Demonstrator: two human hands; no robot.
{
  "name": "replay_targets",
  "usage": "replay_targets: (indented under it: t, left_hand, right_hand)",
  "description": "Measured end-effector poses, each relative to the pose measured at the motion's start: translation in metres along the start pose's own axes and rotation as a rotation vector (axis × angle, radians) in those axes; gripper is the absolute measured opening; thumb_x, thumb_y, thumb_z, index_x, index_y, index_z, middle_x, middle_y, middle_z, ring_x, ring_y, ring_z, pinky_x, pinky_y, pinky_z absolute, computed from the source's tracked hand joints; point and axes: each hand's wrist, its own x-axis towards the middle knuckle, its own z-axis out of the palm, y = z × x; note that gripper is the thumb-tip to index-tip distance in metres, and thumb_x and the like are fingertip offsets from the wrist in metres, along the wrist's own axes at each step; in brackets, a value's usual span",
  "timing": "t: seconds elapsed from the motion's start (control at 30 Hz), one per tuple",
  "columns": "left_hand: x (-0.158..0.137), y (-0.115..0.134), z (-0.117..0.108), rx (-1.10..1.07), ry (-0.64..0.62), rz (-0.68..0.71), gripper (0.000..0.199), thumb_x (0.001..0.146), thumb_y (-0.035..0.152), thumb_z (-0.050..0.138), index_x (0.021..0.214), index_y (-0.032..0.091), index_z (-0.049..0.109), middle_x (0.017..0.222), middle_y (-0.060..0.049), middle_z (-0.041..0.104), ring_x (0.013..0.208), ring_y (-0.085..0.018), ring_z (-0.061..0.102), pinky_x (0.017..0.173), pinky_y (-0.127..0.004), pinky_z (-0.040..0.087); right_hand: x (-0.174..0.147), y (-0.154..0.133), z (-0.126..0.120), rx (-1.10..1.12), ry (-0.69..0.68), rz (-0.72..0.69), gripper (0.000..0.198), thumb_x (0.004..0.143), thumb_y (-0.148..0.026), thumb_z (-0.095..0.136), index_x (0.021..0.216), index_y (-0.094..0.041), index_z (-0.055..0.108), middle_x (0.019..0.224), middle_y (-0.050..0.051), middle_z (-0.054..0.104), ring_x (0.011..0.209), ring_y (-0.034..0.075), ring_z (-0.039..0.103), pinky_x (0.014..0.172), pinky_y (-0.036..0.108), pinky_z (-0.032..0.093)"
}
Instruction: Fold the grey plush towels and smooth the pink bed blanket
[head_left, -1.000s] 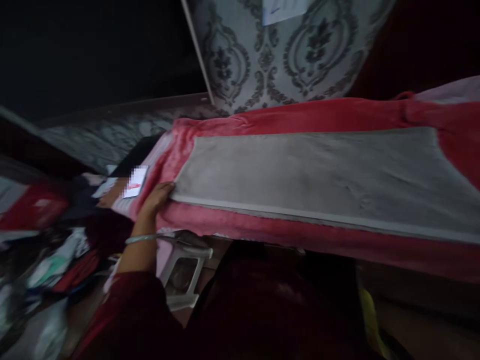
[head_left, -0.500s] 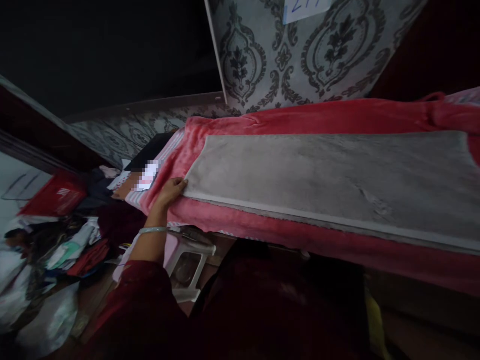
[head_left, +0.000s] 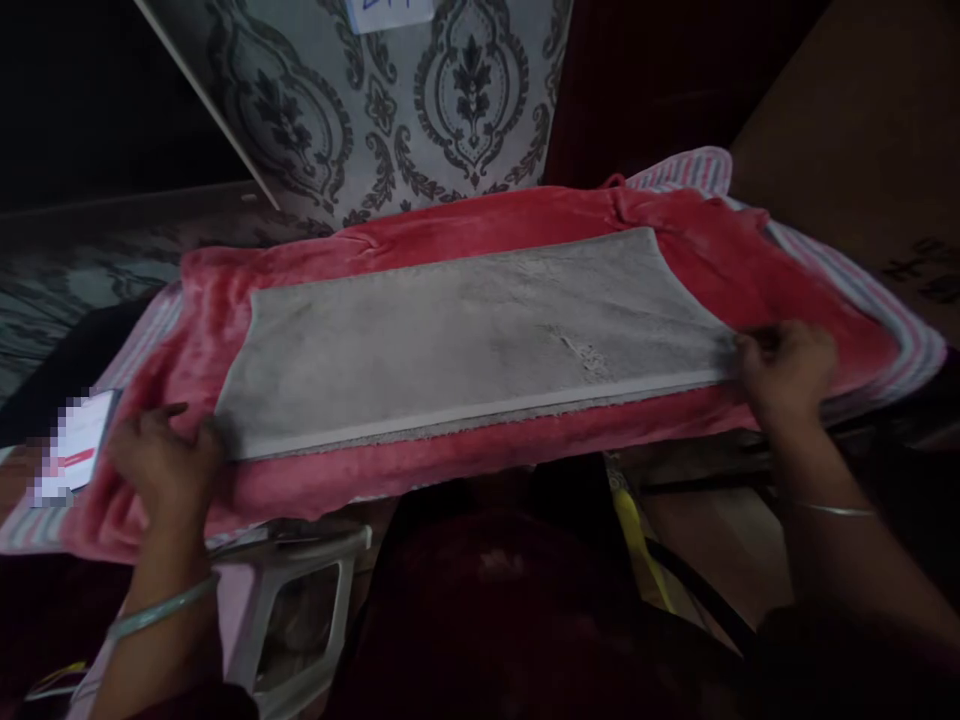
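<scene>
A long grey cloth lies flat on a red fleece blanket that covers a raised board. My left hand grips the grey cloth's near left corner. My right hand pinches its near right corner. Both hands wear a thin bangle at the wrist. The cloth is stretched straight between them.
A striped pad shows under the blanket at the right end. A phone lies at the left end. A white plastic stool stands below the board. Patterned wallpaper rises behind, and a brown cardboard surface is at the right.
The view has swung right, bringing the whole cloth and my right hand into sight. My left hand stays at the cloth's left corner.
</scene>
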Motion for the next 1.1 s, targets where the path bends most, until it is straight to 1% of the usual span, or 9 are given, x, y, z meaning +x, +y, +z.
replay_targets:
  t: [0.07, 0.1, 0.2, 0.3, 0.4, 0.57, 0.7, 0.9, 1.1]
  left_hand:
    - [-0.014, 0.027, 0.008, -0.035, 0.111, 0.158, 0.033, 0.081, 0.041, 0.05, 0.098, 0.017, 0.065, 0.1, -0.014, 0.068, 0.11, -0.035, 0.059, 0.103, -0.057, 0.044]
    - [-0.024, 0.046, 0.012, -0.102, 0.076, 0.275, 0.034, 0.084, 0.042, 0.049, 0.1, 0.017, 0.066, 0.103, -0.015, 0.068, 0.11, -0.034, 0.06, 0.104, -0.055, 0.044]
    - [-0.056, 0.111, 0.025, -0.333, -0.199, 0.767, 0.03, 0.093, 0.04, 0.05, 0.105, 0.019, 0.068, 0.108, -0.013, 0.069, 0.108, -0.029, 0.062, 0.099, -0.046, 0.049]
    - [-0.079, 0.158, 0.039, -0.376, -0.33, 0.988, 0.025, 0.098, 0.035, 0.053, 0.11, 0.02, 0.068, 0.112, -0.013, 0.068, 0.105, -0.028, 0.062, 0.093, -0.044, 0.051]
    - [-0.085, 0.173, 0.046, -0.366, -0.354, 1.061, 0.022, 0.098, 0.031, 0.055, 0.112, 0.019, 0.067, 0.111, -0.013, 0.067, 0.103, -0.028, 0.06, 0.091, -0.045, 0.052]
    - [-0.079, 0.166, 0.043, -0.371, -0.363, 1.155, 0.022, 0.098, 0.024, 0.054, 0.116, 0.018, 0.066, 0.113, -0.012, 0.066, 0.105, -0.026, 0.06, 0.091, -0.042, 0.053]
    - [-0.08, 0.168, 0.041, -0.346, -0.32, 1.159, 0.022, 0.1, 0.017, 0.048, 0.108, 0.018, 0.068, 0.104, -0.011, 0.067, 0.098, -0.024, 0.06, 0.086, -0.04, 0.054]
    - [-0.08, 0.172, 0.049, -0.259, -0.234, 1.183, 0.016, 0.1, 0.018, 0.049, 0.097, 0.017, 0.065, 0.095, -0.009, 0.064, 0.09, -0.024, 0.056, 0.08, -0.038, 0.049]
    - [-0.086, 0.166, 0.055, -0.261, -0.123, 1.215, 0.019, 0.098, 0.011, 0.047, 0.091, 0.018, 0.063, 0.085, -0.007, 0.06, 0.082, -0.023, 0.052, 0.074, -0.037, 0.045]
  right_hand:
    - [-0.029, -0.031, 0.001, 0.173, -0.006, -0.231, 0.015, 0.082, -0.031, 0.056, 0.086, -0.021, 0.066, 0.091, 0.015, 0.07, 0.096, 0.032, 0.063, 0.093, 0.046, 0.047]
    - [-0.046, -0.049, 0.002, 0.28, -0.087, -0.377, 0.015, 0.086, -0.035, 0.055, 0.086, -0.023, 0.066, 0.092, 0.012, 0.07, 0.096, 0.031, 0.063, 0.093, 0.046, 0.048]
    - [-0.09, -0.102, 0.012, 0.526, -0.338, -0.737, 0.018, 0.095, -0.04, 0.056, 0.092, -0.026, 0.068, 0.1, 0.009, 0.07, 0.099, 0.029, 0.063, 0.092, 0.046, 0.049]
    - [-0.116, -0.131, 0.027, 0.582, -0.429, -0.911, 0.016, 0.097, -0.035, 0.059, 0.101, -0.024, 0.07, 0.105, 0.01, 0.069, 0.1, 0.029, 0.062, 0.088, 0.044, 0.049]
    - [-0.122, -0.134, 0.037, 0.531, -0.442, -0.966, 0.016, 0.098, -0.03, 0.06, 0.107, -0.022, 0.07, 0.108, 0.011, 0.069, 0.101, 0.029, 0.061, 0.086, 0.044, 0.048]
    - [-0.118, -0.126, 0.042, 0.552, -0.441, -0.959, 0.018, 0.1, -0.029, 0.058, 0.11, -0.023, 0.071, 0.108, 0.011, 0.069, 0.101, 0.027, 0.061, 0.087, 0.043, 0.048]
    - [-0.118, -0.13, 0.041, 0.576, -0.446, -0.945, 0.019, 0.1, -0.027, 0.056, 0.11, -0.021, 0.071, 0.105, 0.011, 0.068, 0.1, 0.027, 0.06, 0.087, 0.042, 0.048]
    - [-0.117, -0.139, 0.038, 0.432, -0.444, -0.967, 0.017, 0.095, -0.017, 0.058, 0.106, -0.021, 0.07, 0.101, 0.01, 0.066, 0.099, 0.028, 0.058, 0.082, 0.04, 0.045]
    - [-0.121, -0.137, 0.042, 0.466, -0.324, -1.019, 0.021, 0.1, -0.015, 0.05, 0.099, -0.019, 0.071, 0.093, 0.01, 0.066, 0.091, 0.025, 0.056, 0.078, 0.038, 0.043]
